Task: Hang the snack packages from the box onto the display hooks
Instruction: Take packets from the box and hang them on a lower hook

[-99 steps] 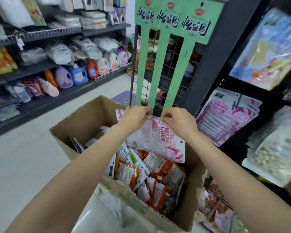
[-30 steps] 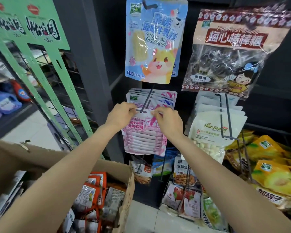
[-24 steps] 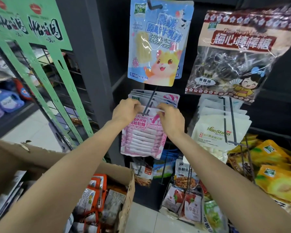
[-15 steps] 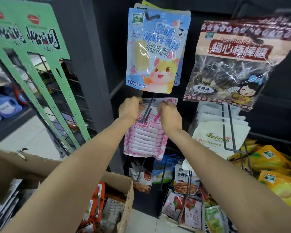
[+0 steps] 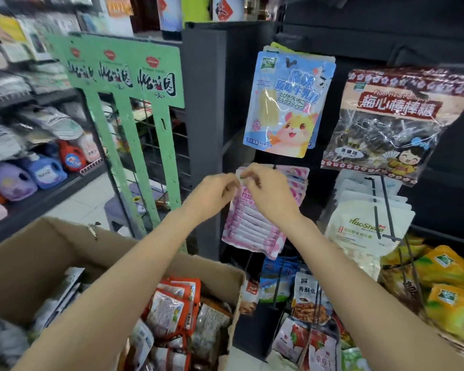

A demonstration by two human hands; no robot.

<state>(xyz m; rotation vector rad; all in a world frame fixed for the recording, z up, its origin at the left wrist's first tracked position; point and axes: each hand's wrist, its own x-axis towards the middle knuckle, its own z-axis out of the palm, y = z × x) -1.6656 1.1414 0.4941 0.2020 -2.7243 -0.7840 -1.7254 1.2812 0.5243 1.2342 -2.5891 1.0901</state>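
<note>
While both arms reach toward the dark display rack (image 5: pixel 204 129), my left hand (image 5: pixel 212 195) and right hand (image 5: pixel 269 195) meet at the top edge of a pink snack package (image 5: pixel 249 226). Fingers (image 5: pixel 248 174) of each hand are curled and pinch that top edge, just below the tip of a display hook (image 5: pixel 274 166); whether the package hangs on the hook I cannot tell. More pink packages (image 5: pixel 298 180) hang just behind it. Above hangs a blue hamster milk-stick pack (image 5: pixel 288 103); to its right, a plum lollipop bag (image 5: pixel 394 121) and white HaoShing bags (image 5: pixel 364 226). At lower left, the cardboard box (image 5: pixel 38 258) holds orange snack packs (image 5: pixel 174 306). A green hanging strip (image 5: pixel 134 76) stands at left.
</note>
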